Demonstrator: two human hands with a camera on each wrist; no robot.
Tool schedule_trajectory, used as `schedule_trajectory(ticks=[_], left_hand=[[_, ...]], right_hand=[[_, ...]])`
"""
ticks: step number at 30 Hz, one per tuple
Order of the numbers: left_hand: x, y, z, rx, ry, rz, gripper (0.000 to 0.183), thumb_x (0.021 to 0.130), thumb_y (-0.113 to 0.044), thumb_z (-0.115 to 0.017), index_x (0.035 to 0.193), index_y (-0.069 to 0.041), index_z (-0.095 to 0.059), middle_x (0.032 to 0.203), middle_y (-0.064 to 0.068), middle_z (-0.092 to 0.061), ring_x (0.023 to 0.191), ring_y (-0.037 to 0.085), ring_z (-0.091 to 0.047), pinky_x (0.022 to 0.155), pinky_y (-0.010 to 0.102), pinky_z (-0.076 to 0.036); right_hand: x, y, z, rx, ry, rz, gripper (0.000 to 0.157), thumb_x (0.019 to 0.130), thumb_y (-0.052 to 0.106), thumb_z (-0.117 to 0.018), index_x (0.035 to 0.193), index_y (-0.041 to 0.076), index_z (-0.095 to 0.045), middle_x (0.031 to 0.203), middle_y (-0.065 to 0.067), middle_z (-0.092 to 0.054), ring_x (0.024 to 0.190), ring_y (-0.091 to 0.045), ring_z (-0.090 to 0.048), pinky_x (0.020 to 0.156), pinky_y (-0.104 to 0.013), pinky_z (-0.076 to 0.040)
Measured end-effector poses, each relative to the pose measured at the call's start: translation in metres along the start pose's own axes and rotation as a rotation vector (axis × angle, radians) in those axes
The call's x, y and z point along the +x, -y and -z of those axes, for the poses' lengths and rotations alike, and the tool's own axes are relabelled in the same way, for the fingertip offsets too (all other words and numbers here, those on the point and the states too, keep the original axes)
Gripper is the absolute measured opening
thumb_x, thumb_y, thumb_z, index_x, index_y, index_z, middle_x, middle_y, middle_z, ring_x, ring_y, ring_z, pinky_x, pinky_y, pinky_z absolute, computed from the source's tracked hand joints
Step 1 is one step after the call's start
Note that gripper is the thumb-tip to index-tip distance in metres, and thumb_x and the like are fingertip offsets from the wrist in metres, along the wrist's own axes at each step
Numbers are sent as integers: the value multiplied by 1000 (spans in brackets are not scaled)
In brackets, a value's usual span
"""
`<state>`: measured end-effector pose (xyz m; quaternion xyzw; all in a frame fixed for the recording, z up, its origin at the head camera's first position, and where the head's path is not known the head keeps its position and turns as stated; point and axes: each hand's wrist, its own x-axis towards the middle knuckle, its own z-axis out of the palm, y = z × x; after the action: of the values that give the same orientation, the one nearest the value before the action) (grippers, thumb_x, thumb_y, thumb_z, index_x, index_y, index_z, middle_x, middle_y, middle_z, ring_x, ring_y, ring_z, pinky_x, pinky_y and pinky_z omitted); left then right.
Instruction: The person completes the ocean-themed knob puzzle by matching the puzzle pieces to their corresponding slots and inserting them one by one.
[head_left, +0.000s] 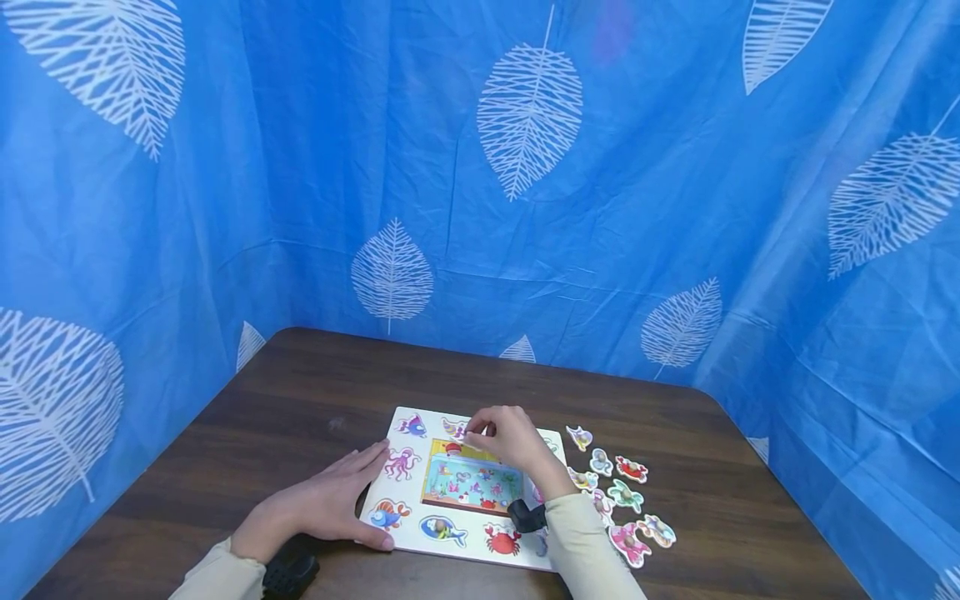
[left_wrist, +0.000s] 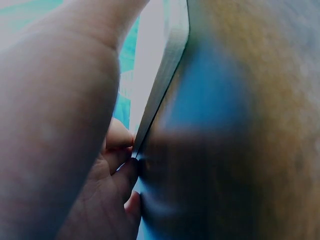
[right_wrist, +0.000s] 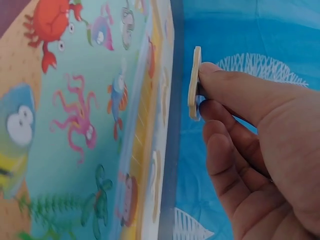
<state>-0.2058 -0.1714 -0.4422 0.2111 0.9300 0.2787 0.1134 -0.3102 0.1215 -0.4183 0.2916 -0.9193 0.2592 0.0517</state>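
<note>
A white wooden puzzle board [head_left: 408, 492] with sea-animal pictures lies on the table. My left hand [head_left: 330, 500] rests at its left side, fingers stretched along the edge and thumb at the front corner. In the left wrist view, fingertips touch the board's side [left_wrist: 159, 92]. Over the back of the board, my right hand [head_left: 510, 437] pinches a thin wooden puzzle piece [right_wrist: 194, 85] between thumb and fingers. The right wrist view shows this piece edge-on and clear of the board; its picture is hidden. A shark piece [head_left: 442, 530] with a knob sits near the front edge.
Several loose knobbed pieces lie right of the board, among them a red crab [head_left: 632, 469], a green turtle [head_left: 625, 496] and a pink piece [head_left: 628, 543]. The brown table [head_left: 300, 392] stands against a blue leaf-patterned curtain [head_left: 450, 250].
</note>
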Motion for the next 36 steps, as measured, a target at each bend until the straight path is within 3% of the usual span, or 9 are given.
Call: schedule_trajectory(ticks=[29,36], left_hand=[[-2,2,1,17,10,4,124,74,-68,-82,161,1,-27,171,17,-19,155,45,-22,122,65,-25],[-1,3,1,23,5,0,125,73,-68,-83,161,2,-28,171,18,-20,155,43,-22,123,64,-25]], right_hand=[[28,25,-32,68,57,-9,3,91,22,-81,92,19,-81,80,12,-72,67,-3,-57,62,-21,-49],[36,32,-34,58,68,-48,4,92,24,-81,94,21,-82,84,12,-73,72,-4,-59,68,-22,-51]])
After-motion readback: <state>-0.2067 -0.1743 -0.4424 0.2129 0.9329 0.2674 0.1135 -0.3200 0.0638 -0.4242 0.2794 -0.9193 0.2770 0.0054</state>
